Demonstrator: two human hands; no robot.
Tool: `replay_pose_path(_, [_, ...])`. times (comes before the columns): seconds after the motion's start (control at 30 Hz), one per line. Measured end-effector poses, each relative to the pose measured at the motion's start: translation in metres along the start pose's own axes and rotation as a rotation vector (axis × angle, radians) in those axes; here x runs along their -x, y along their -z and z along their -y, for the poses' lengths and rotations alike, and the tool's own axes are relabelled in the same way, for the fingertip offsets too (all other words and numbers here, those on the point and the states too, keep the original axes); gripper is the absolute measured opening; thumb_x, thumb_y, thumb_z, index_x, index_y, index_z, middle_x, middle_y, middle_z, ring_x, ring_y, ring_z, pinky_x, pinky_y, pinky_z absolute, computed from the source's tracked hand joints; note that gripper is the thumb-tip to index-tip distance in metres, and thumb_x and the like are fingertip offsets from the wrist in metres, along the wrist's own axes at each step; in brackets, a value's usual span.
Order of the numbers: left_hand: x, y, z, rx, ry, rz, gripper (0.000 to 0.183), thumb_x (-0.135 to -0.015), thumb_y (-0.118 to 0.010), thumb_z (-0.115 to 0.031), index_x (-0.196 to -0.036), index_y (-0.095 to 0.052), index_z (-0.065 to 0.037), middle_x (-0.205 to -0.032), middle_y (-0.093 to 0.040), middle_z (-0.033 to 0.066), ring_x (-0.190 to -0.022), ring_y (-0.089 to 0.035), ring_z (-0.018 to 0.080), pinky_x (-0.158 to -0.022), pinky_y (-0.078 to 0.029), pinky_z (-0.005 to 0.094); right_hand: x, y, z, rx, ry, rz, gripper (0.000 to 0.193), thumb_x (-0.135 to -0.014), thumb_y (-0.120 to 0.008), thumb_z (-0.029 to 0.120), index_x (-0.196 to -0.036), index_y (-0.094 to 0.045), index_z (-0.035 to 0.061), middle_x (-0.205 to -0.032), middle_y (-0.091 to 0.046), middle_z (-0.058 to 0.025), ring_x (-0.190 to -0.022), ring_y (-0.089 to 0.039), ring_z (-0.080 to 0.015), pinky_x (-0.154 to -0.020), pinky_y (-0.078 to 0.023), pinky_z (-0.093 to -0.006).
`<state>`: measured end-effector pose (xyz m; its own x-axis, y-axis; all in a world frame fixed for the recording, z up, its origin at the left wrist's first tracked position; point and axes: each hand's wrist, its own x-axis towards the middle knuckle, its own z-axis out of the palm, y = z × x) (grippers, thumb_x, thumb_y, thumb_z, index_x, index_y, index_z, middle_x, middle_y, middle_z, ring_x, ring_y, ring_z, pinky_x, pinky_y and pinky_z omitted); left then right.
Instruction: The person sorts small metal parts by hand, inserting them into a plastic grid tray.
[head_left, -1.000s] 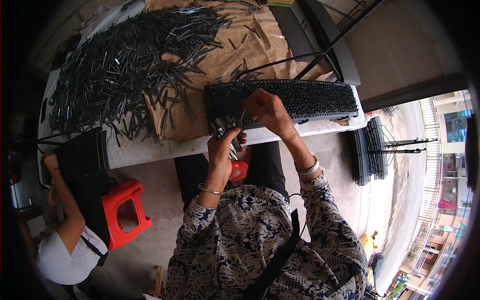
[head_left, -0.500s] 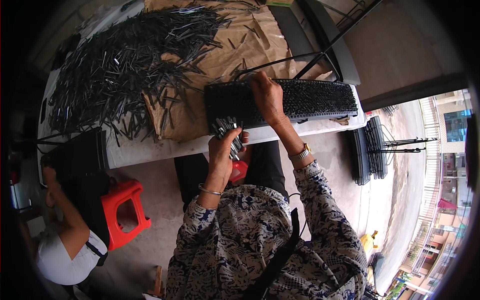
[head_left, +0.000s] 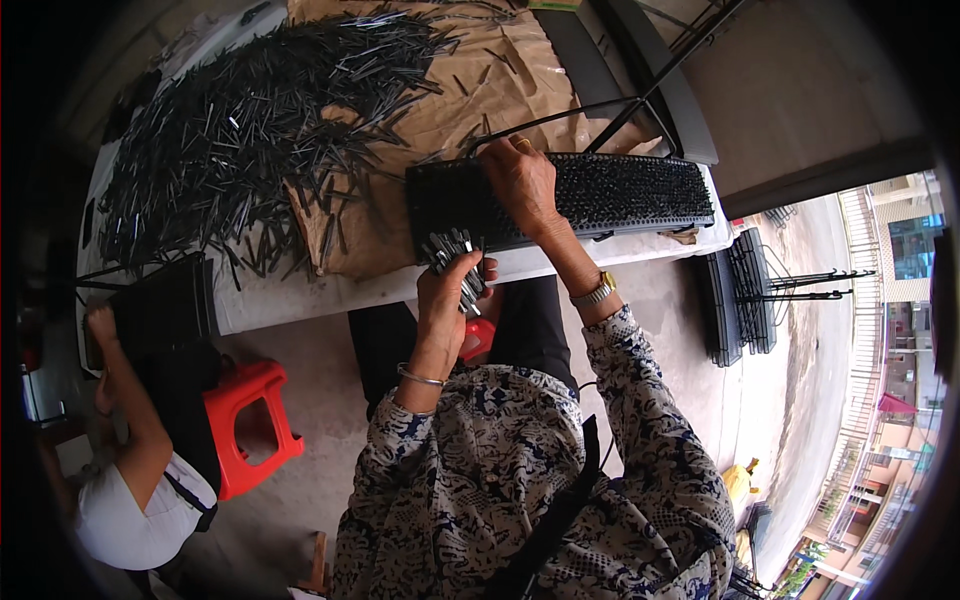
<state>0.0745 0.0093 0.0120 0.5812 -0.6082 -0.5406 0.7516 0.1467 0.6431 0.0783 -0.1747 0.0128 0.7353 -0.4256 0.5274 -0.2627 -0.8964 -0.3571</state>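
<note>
Navy-and-white patterned shirt (head_left: 470,450), silver bangle (head_left: 421,377), metal-banded watch (head_left: 597,290)

Floor's a scuffed grey (head_left: 325,375), looks like concrete; a long table (head_left: 300,310) with a whitish cover runs across the upper half; there's a red plastic stool (head_left: 221,430) down on the left, plus a second bit of red seat (head_left: 478,339) peeking out just below the table edge. Drab brownish wall (head_left: 810,110) up top right; below that it's wide open, bright daylight on pale pavement (head_left: 795,340), then a railing (head_left: 862,330) and buildings (head_left: 905,350), one with a bluish window (head_left: 912,242).
</note>
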Motion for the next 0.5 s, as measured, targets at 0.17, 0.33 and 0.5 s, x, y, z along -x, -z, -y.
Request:
replay_pose_path(0.17, [0.0004,0.0024,0.0009,-0.001,0.001,-0.009,0.015,-0.081,-0.067,-0.015,-0.09,-0.063,-0.003,-0.076,-0.068,0.0092,-0.064,-0.065,0.0164,-0.053,-0.049,0.0275,0.0056,-0.0043,-0.0035,-0.07,-0.084,-0.039,0.009,-0.086,-0.06,0.017,-0.087,-0.062,0.0081,-0.081,-0.064,-0.0128,-0.073,-0.062,-0.0355,-0.063,-0.05,-0.0419])
replay_pose_path(0.33, [0.0023,0.0019,0.0008,-0.004,0.001,0.0,0.015,-0.081,-0.067,-0.014,-0.09,-0.063,-0.003,-0.076,-0.068,0.0095,-0.064,-0.065,0.0165,-0.053,-0.049,0.0276,0.0078,-0.0059,-0.0033,-0.065,-0.049,-0.071,0.008,-0.084,-0.061,0.016,-0.087,-0.063,0.0089,-0.082,-0.063,-0.0121,-0.075,-0.062,-0.034,-0.065,-0.05,-0.0404])
replay_pose_path(0.5, [0.0028,0.0008,0.0023,0.009,0.009,0.001,0.015,-0.081,-0.068,-0.014,-0.09,-0.063,-0.003,-0.076,-0.068,0.01,-0.064,-0.065,0.0164,-0.053,-0.05,0.0272,0.0087,0.001,-0.0035,0.053,0.037,-0.045,0.009,-0.082,-0.063,0.018,-0.088,-0.064,0.0114,-0.088,-0.063,-0.0093,-0.082,-0.062,-0.0301,-0.071,-0.049,-0.039])
